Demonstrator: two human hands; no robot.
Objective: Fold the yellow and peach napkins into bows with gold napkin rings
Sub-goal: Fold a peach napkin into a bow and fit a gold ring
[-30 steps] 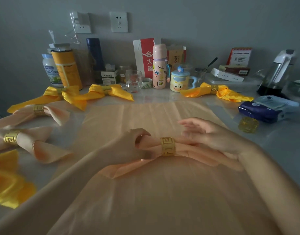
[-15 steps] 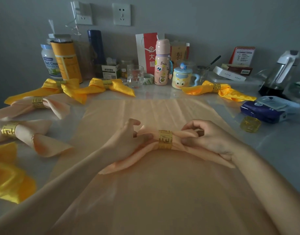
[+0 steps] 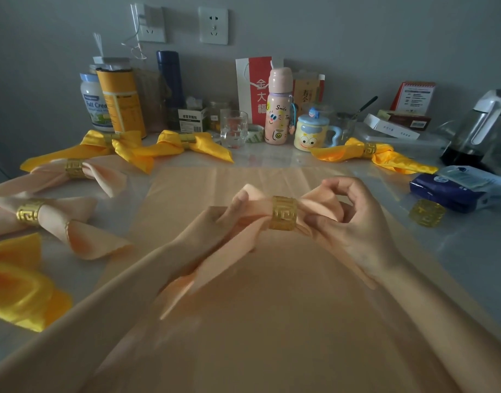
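The peach napkin (image 3: pixel 255 219) sits mid-frame, gathered through a gold ring (image 3: pixel 283 213) into a bow, over a flat peach cloth (image 3: pixel 272 321) spread on the table (image 3: pixel 470 265). The left hand (image 3: pixel 212 226) pinches the left loop and the right hand (image 3: pixel 357 222) curls its fingers round the right loop, so the ring lies between the two hands, which are apart.

To the right, a spare gold ring (image 3: pixel 426 213) lies just beside a blue tissue pack (image 3: pixel 447 192). On the left lie two finished peach bows (image 3: pixel 76 173) (image 3: pixel 45 217), with a loose yellow napkin (image 3: pixel 17 290) nearer the edge. Behind them are two yellow bows (image 3: pixel 110 146) (image 3: pixel 187 144), and a third yellow bow (image 3: pixel 368 151) lies far right. Along the wall stand a glass (image 3: pixel 233 127), a pink bottle (image 3: pixel 279 106), a cartoon mug (image 3: pixel 311 133) and a clear jug (image 3: pixel 476 129).

The right wrist covers most of the napkin's right tail; the left tail trails toward the viewer beside the left forearm. Whether the bow rests on the cloth or is held above it cannot be told. The loose yellow napkin is cut off at the left edge.
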